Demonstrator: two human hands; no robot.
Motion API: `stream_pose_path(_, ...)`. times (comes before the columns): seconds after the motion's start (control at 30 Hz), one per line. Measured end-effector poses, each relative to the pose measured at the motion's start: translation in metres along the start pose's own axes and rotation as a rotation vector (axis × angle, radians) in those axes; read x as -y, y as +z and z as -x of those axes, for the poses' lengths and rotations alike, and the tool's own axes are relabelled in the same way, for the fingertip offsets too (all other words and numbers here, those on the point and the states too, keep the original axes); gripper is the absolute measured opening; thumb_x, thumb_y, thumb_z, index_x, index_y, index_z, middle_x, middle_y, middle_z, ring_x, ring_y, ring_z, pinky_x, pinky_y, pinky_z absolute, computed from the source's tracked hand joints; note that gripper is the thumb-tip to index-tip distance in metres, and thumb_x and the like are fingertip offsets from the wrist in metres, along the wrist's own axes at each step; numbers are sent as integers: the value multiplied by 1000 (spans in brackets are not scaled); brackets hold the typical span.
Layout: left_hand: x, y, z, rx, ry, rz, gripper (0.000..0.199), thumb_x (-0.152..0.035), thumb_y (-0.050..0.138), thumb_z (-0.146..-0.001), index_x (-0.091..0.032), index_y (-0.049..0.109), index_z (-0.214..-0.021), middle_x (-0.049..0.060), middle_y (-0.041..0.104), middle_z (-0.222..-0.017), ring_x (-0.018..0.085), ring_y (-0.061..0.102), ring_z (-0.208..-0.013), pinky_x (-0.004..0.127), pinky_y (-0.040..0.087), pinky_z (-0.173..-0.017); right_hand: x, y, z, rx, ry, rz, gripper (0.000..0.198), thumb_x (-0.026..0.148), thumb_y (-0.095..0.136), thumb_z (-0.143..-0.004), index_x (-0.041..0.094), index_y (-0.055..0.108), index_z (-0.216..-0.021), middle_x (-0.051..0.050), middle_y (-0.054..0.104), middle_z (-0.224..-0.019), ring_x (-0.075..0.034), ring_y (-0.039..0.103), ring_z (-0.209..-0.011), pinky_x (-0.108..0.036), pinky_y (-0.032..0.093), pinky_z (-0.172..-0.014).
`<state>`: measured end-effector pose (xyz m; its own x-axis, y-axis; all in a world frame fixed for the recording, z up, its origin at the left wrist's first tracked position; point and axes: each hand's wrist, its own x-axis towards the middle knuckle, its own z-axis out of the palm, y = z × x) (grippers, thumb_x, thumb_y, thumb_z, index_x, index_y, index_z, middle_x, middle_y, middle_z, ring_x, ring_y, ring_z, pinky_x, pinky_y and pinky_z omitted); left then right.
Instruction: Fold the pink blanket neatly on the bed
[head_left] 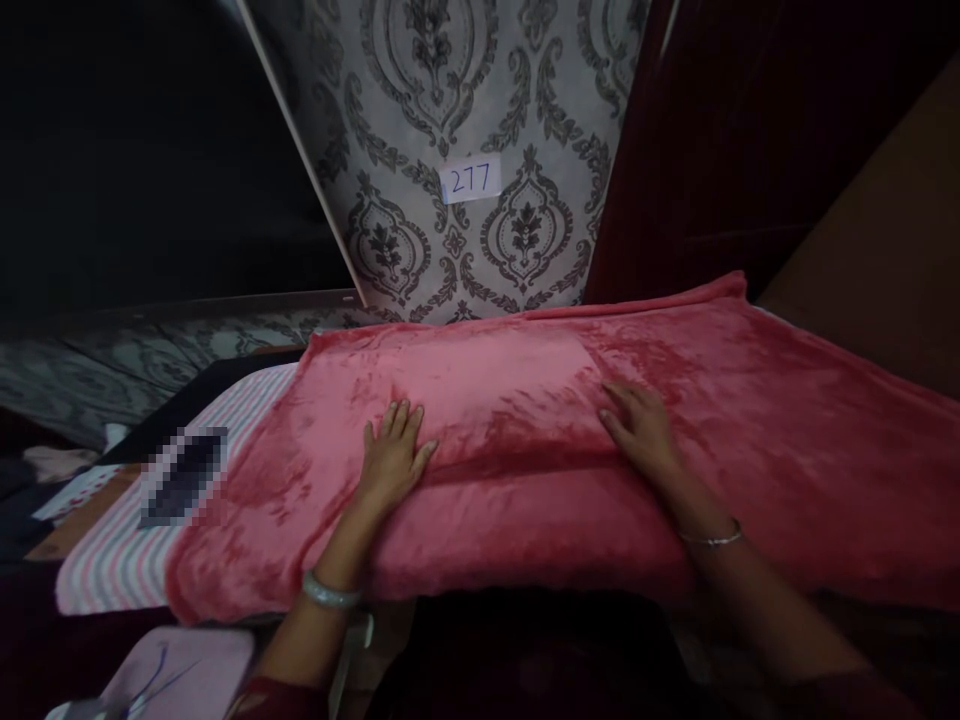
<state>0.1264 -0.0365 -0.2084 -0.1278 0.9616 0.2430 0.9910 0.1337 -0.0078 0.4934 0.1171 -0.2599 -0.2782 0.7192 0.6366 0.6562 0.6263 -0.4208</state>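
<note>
A pink plush blanket lies spread over a long board or table, mostly flat with a crease across its middle. My left hand rests on it left of centre, palm down with the fingers spread. To the right, my right hand also presses flat on the plush, fingers stretched out and thumb apart. Neither hand grips the cloth. Under the blanket's left end shows a striped cover in white, pink and grey.
A dark pixelated patch sits on the striped cover. Behind stands patterned wallpaper with a paper label reading 277. A large black screen is at the left, a dark red panel at the right. A pale stool-like seat stands below left.
</note>
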Motion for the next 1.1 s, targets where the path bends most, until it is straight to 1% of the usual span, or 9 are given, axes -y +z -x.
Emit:
stream_pose_path(0.07,-17,-9,2,-45,57,-1,57,-41,44,-100,-14,46,-151,21,40,-159,37,33,-150,71,22,-117,29,-4,0,-11,-87,85,48,37,46,-98,19,59,-140,-15,62,-135,-34,53,-126,-57,39,-110)
stream_pose_path(0.13,-37,-12,6,-78,202,20,61,-42,50,-98,-18,42,-154,18,38,-161,36,30,-151,68,18,-121,62,-1,3,74,-240,120,51,32,46,-98,20,52,-148,-13,54,-148,-34,44,-138,-57,32,-115)
stream_pose_path(0.2,-54,-8,11,-75,345,48,66,-42,57,-96,-24,37,-157,12,33,-165,35,24,-154,65,17,-122,89,9,10,196,-367,158,55,32,47,-98,23,47,-152,-11,46,-156,-34,34,-146,-60,24,-118)
stream_pose_path(0.3,-64,10,18,-75,407,71,70,-42,61,-93,-30,35,-157,8,31,-166,35,20,-155,67,16,-122,107,28,21,327,-450,181,58,33,50,-98,26,43,-154,-10,43,-158,-32,29,-149,-63,18,-119)
stream_pose_path(0.47,-58,30,23,-124,385,79,67,-37,61,-94,-34,37,-156,5,31,-166,35,20,-155,67,16,-122,102,40,33,341,-427,169,60,28,53,-96,27,41,-155,-6,37,-162,-28,23,-153,-60,15,-122)
stream_pose_path(0.8,-53,33,19,-195,375,86,61,-31,60,-93,-31,46,-152,7,42,-161,33,31,-151,63,19,-123,105,36,30,308,-437,186,62,19,55,-92,25,45,-153,-7,40,-161,-28,30,-151,-59,22,-121)
stream_pose_path(0.87,-44,34,20,-203,362,52,60,-27,61,-92,-29,48,-151,10,45,-158,32,37,-148,63,19,-123,97,32,32,301,-443,201,66,16,55,-89,24,44,-153,-8,42,-159,-29,32,-149,-60,22,-121)
stream_pose_path(0.97,-16,34,25,-217,337,-34,59,-18,59,-89,-28,53,-147,12,49,-155,33,43,-145,65,19,-122,70,20,35,270,-432,257,73,12,54,-86,26,39,-156,-10,44,-158,-30,36,-147,-63,23,-119)
stream_pose_path(1.1,25,28,34,-222,304,-142,67,-6,51,-83,-27,54,-147,13,49,-154,35,44,-144,68,29,-117,25,-2,38,212,-408,327,85,4,48,-83,28,24,-162,-10,46,-157,-32,37,-147,-64,32,-115)
